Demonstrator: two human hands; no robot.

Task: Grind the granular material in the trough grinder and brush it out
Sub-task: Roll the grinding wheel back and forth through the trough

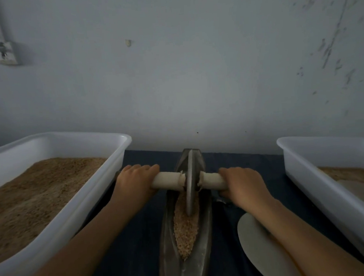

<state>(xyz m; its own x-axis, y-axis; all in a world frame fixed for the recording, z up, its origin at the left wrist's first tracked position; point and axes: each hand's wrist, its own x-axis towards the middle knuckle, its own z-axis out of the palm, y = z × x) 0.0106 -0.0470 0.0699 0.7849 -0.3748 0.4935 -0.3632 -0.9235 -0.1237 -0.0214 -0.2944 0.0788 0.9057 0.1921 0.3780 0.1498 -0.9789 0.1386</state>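
Metal trough grinder at lower centre, tan granules inside | wheel upright in groove | left hand, right hand: fingers curled round wooden handle ends | white tubs at both frame edges

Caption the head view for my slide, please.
Both hands grip the pale axle handle, rolling a metal disc through tan grain.

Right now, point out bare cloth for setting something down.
Bare dark cloth lies between the trough grinder and the right tub, near the wall. The gap to the left tub is narrow, crossed by a forearm.
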